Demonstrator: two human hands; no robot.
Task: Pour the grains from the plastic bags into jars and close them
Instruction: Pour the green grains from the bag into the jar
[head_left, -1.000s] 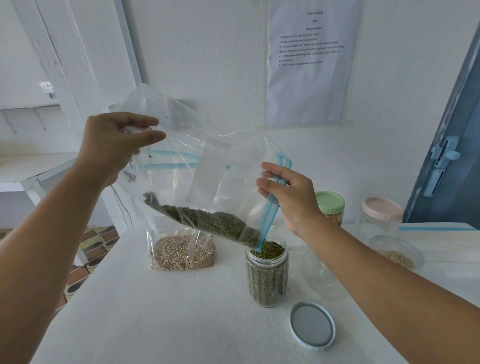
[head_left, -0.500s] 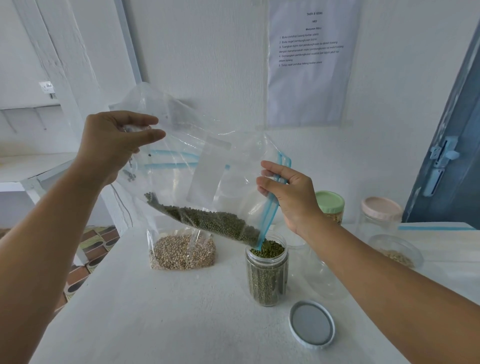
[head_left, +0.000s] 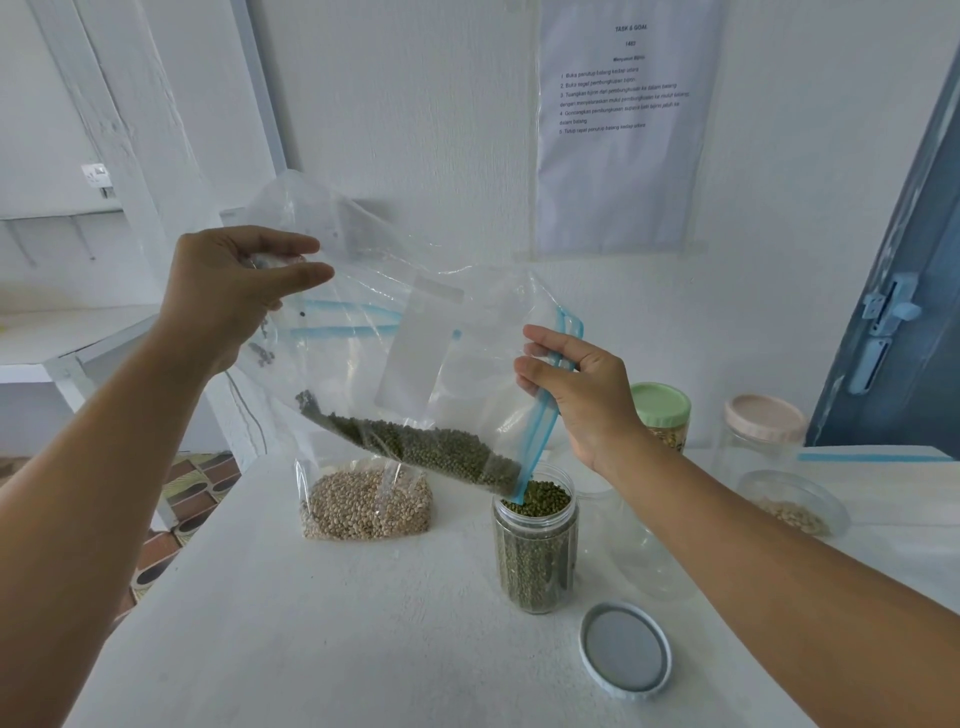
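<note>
A clear zip bag (head_left: 415, 353) with a blue seal hangs tilted above the table, green beans gathered along its lower edge. My left hand (head_left: 228, 296) pinches the bag's raised bottom corner. My right hand (head_left: 576, 384) pinches the blue zip strip at the mouth. The mouth's lower corner points into an open clear jar (head_left: 535, 551), nearly full of green beans. The jar's white-rimmed lid (head_left: 626, 652) lies flat on the table in front of it. A second bag (head_left: 366, 501) of pale grains stands behind on the table.
A green-lidded jar (head_left: 662, 415) and a pink-lidded jar (head_left: 763, 431) stand at the back right, near a clear container (head_left: 792, 501) with some pale grains. An empty clear jar (head_left: 644, 551) lies right of the filled one. The white table's left edge (head_left: 171, 566) drops to a patterned floor.
The bag and both hands hold nearly the same pose. The green beans in the bag have slid slightly toward the mouth over the jar.
</note>
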